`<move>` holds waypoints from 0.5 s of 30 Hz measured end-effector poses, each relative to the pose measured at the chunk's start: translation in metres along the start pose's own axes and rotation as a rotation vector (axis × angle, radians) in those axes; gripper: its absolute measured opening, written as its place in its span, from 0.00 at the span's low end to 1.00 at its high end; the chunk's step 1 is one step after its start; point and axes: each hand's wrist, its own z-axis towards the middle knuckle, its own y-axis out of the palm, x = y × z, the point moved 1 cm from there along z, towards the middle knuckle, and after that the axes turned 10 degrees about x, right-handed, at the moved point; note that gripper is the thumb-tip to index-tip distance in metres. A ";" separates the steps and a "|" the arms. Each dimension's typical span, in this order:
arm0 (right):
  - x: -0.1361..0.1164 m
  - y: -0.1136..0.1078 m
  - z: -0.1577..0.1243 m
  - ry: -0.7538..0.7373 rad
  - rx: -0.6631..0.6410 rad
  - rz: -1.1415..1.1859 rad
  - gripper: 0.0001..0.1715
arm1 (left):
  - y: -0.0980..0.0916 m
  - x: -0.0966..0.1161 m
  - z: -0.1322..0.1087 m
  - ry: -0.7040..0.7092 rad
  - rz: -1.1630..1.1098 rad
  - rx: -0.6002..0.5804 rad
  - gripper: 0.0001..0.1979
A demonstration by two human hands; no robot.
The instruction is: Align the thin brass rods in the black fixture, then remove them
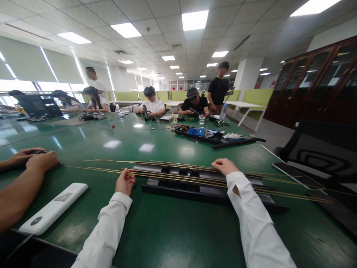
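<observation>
White sleeves reach across a green counter [167, 230]. The left hand [125, 182] is curled almost into a fist, its fingers against the near brass rods [173, 176]; whether it grips them cannot be told. The right hand [224, 166] rests on the rods farther along, fingers bent down over them, tips hidden. The rods lie lengthwise across a long black tray [195, 193]. Beyond, seated people [152, 102] work.
</observation>
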 end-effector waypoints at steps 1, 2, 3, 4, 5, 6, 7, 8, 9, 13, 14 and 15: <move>-0.001 -0.001 0.000 0.005 0.030 0.006 0.13 | 0.000 0.000 0.000 -0.002 0.001 0.000 0.10; -0.001 -0.002 0.000 0.008 0.058 0.012 0.13 | 0.000 0.000 0.000 -0.003 0.002 0.000 0.10; -0.002 -0.003 0.000 0.006 0.085 0.016 0.13 | 0.000 0.000 0.000 -0.003 0.000 0.002 0.10; -0.003 -0.004 0.000 0.000 0.109 0.020 0.13 | 0.000 0.000 0.000 -0.001 -0.004 0.004 0.10; -0.004 -0.005 0.000 -0.009 0.129 0.023 0.13 | 0.000 0.000 0.000 0.000 -0.010 0.007 0.10; -0.006 -0.005 0.000 -0.019 0.146 0.025 0.12 | 0.001 0.000 0.000 0.001 -0.015 0.009 0.10; -0.008 -0.005 0.000 -0.032 0.158 0.027 0.12 | 0.001 0.000 0.000 0.000 -0.020 0.011 0.10; -0.010 -0.004 -0.001 -0.048 0.165 0.030 0.12 | 0.001 0.000 -0.001 0.000 -0.021 0.012 0.10; -0.012 -0.003 -0.001 -0.064 0.165 0.031 0.12 | 0.002 0.000 -0.001 -0.001 -0.020 0.013 0.10; -0.025 0.004 -0.005 -0.119 0.087 0.007 0.12 | 0.004 0.000 -0.005 0.003 -0.014 0.011 0.10; -0.028 0.006 -0.006 -0.128 0.060 -0.009 0.12 | 0.005 0.000 -0.006 0.004 -0.014 0.012 0.10; -0.030 0.008 -0.007 -0.136 0.038 -0.027 0.11 | 0.005 0.000 -0.007 0.005 -0.014 0.012 0.10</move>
